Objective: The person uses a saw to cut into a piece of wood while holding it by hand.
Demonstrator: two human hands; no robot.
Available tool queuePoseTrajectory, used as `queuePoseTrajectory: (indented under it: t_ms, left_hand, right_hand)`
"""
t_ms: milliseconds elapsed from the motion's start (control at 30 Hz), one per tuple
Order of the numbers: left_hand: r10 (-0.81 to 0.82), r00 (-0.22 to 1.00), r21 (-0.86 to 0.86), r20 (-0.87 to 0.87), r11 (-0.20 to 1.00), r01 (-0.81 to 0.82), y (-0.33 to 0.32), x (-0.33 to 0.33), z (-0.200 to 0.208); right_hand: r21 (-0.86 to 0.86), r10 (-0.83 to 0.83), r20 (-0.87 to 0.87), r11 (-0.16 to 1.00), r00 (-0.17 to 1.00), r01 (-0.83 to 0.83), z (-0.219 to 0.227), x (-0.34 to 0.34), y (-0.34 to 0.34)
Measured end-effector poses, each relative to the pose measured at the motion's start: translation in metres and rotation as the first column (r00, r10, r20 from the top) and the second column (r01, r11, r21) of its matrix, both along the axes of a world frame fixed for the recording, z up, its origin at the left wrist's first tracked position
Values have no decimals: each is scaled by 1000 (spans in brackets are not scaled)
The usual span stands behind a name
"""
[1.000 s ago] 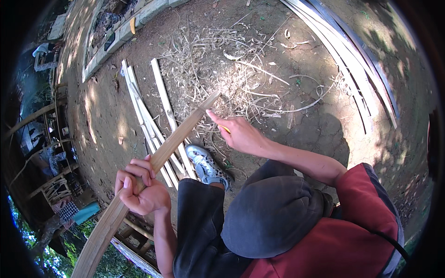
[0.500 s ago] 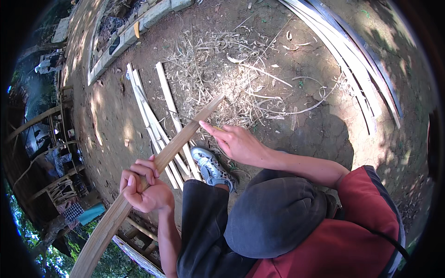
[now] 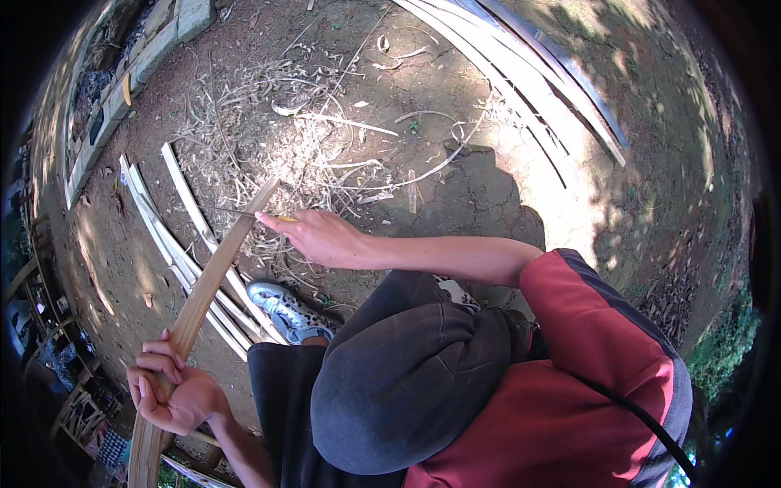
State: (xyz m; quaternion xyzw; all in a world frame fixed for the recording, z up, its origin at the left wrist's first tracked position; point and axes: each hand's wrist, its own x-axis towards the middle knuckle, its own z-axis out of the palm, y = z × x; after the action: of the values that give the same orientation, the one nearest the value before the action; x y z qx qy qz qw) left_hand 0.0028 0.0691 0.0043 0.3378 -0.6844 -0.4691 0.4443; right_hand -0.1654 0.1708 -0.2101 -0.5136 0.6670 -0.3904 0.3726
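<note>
My left hand is closed around a long, flat wooden strip, light brown with lengthwise grain. The strip slants from the lower left up to a tapered far end. Close to that end, my right hand grips a knife by its yellow handle, which shows only in part. Its thin dark blade lies across the strip and juts out to the left. My right index finger points along the knife, its tip at the strip's edge.
Pale curled shavings litter the dirt ground beyond my hands. Several cut strips lie by my patterned shoe. Long curved strips are stacked at the far right. A stone kerb runs along the far left.
The whole scene has shifted left in view, and the wooden strip now stands steeper. My right hand stays near its far end, where the knife's blade now shows crossing it.
</note>
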Motion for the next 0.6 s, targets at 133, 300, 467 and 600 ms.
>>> queuePoseTrajectory:
  t_ms: [133, 300, 467, 600]
  left_hand:
    - [-14, 1000, 13, 7, 1000, 14, 9, -9, 0]
    - [32, 999, 37, -9, 999, -31, 4, -12, 3]
    - [-46, 999, 14, 1, 999, 46, 1, -17, 1]
    - [35, 999, 12, -29, 999, -34, 8, -23, 3]
  right_hand:
    - [-111, -29, 44, 993, 999, 33, 12, 3, 6]
    - [-198, -167, 33, 965, 985, 170, -16, 11, 5]
    - [-65, -9, 115, 998, 993, 16, 32, -6, -2]
    - [-212, -38, 163, 975, 986, 73, 51, 17, 9]
